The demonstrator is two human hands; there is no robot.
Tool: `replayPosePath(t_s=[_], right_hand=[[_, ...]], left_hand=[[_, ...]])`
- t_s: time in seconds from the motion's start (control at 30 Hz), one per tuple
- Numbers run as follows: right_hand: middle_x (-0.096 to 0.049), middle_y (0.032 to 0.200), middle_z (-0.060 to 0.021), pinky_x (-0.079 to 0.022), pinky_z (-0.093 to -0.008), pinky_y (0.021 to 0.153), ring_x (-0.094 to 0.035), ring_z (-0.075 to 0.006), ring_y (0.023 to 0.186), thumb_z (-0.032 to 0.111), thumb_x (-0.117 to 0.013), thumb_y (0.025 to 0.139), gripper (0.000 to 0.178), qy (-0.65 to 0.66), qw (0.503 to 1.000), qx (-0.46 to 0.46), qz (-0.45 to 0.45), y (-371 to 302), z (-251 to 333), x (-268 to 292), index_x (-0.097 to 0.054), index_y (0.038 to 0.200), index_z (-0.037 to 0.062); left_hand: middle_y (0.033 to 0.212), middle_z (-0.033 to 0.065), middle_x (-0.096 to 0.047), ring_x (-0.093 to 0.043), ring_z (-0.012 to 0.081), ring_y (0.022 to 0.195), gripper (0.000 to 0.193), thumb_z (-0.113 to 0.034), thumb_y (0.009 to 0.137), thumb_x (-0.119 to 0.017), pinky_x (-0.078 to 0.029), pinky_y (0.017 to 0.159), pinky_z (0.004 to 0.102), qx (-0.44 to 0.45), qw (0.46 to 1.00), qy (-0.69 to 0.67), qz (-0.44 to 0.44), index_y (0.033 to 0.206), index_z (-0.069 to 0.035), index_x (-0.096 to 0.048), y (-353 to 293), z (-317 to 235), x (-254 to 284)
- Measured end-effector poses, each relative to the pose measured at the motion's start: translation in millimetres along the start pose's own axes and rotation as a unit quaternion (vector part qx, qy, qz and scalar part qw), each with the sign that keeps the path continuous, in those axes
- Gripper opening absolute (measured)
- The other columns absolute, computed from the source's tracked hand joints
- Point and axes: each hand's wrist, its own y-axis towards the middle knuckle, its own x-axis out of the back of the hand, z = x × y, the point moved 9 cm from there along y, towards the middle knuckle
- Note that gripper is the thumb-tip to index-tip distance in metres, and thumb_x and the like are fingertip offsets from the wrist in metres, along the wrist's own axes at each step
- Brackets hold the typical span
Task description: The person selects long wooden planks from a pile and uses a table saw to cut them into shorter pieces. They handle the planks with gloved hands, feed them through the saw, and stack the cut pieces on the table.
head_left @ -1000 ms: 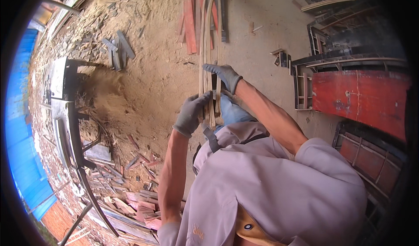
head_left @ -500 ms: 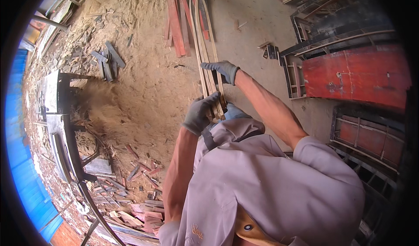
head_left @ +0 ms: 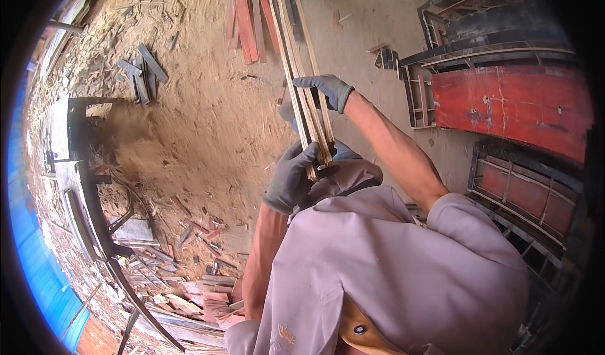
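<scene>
Both of my hands, in grey work gloves, are on a bundle of long thin wooden strips (head_left: pixel 307 112) that runs away from my waist toward the far edge. My left hand (head_left: pixel 294 173) is wrapped round the near ends of the strips, close to my body. Farther along, my right hand (head_left: pixel 326 92) grips the bundle from the right side, its fingers lying across the top. The strips are pale on their edges and fan slightly apart toward the far end. Part of the near ends is hidden by my left glove.
Red and grey boards (head_left: pixel 250 24) lie ahead on the dusty floor. A dark metal-framed bench (head_left: pixel 79 159) stands at left, with wood scraps (head_left: pixel 146 71) nearby. Stacked frames with a red panel (head_left: pixel 513 106) fill the right. Offcuts (head_left: pixel 214 304) are heaped near my left arm.
The near ends of the strips and my left hand have come slightly lower and closer to my body. My right hand has moved a little up and right. The view has shifted slightly.
</scene>
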Motion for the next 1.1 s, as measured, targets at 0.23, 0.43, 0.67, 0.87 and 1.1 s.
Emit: replayPosePath(t_s=[0.23, 0.43, 0.67, 0.87, 1.1], right_hand=[[-0.077, 0.095, -0.0172, -0.067, -0.0422, 0.073, -0.077, -0.0296, 0.078, 0.017, -0.090, 0.082, 0.038, 0.007, 0.998, -0.001, -0.068, -29.4, 13.8, 4.0, -0.071, 0.105, -0.0078], [-0.077, 0.095, -0.0178, -0.066, -0.0409, 0.071, -0.077, -0.0295, 0.077, 0.019, -0.090, 0.083, 0.043, 0.013, 0.998, -0.007, -0.061, -20.4, 9.4, 19.4, -0.070, 0.108, -0.0098], [-0.078, 0.101, -0.0126, -0.062, -0.0327, 0.074, -0.075, -0.0204, 0.083, 0.028, -0.095, 0.077, 0.053, -0.004, 0.999, 0.011, -0.034, -0.1, 1.4, 37.5, -0.074, 0.112, -0.0054], [-0.078, 0.102, -0.0128, -0.061, -0.0326, 0.075, -0.075, -0.0201, 0.083, 0.034, -0.095, 0.077, 0.057, -0.010, 1.000, 0.007, -0.019, 2.5, -2.8, 44.3, -0.074, 0.112, -0.0056], [-0.078, 0.103, -0.0118, -0.059, -0.0315, 0.078, -0.074, -0.0199, 0.087, 0.040, -0.095, 0.077, 0.062, -0.027, 0.999, 0.007, -0.032, 1.8, -6.8, 49.9, -0.073, 0.113, -0.0061]], left_hand=[[0.127, 0.0100, -0.066, -0.067, 0.0229, 0.114, 0.045, -0.010, 0.099, -0.072, -0.061, 0.097, 0.0449, -0.032, 0.998, 0.059, -0.007, 0.139, -0.001, -0.055, 7.8, 6.8, -11.8], [0.125, 0.0114, -0.066, -0.069, 0.0237, 0.112, 0.040, -0.024, 0.107, -0.062, -0.062, 0.095, 0.0423, -0.025, 0.992, 0.112, -0.049, 0.134, 0.004, -0.056, 15.5, 9.4, -19.7], [0.118, 0.0159, -0.069, -0.071, 0.0279, 0.112, 0.046, -0.033, 0.110, -0.055, -0.063, 0.093, 0.0430, -0.073, 0.975, 0.208, -0.026, 0.132, 0.007, -0.058, 21.9, 13.6, -17.8], [0.115, 0.0130, -0.070, -0.073, 0.0239, 0.103, 0.042, -0.029, 0.107, -0.062, -0.064, 0.089, 0.0389, 0.031, 0.992, 0.102, -0.068, 0.131, 0.006, -0.060, 22.4, 23.9, -14.9], [0.115, 0.0090, -0.067, -0.072, 0.0190, 0.102, 0.038, -0.016, 0.099, -0.073, -0.061, 0.087, 0.0314, 0.037, 0.989, 0.135, -0.040, 0.130, 0.003, -0.062, 19.4, 24.0, -24.0]])
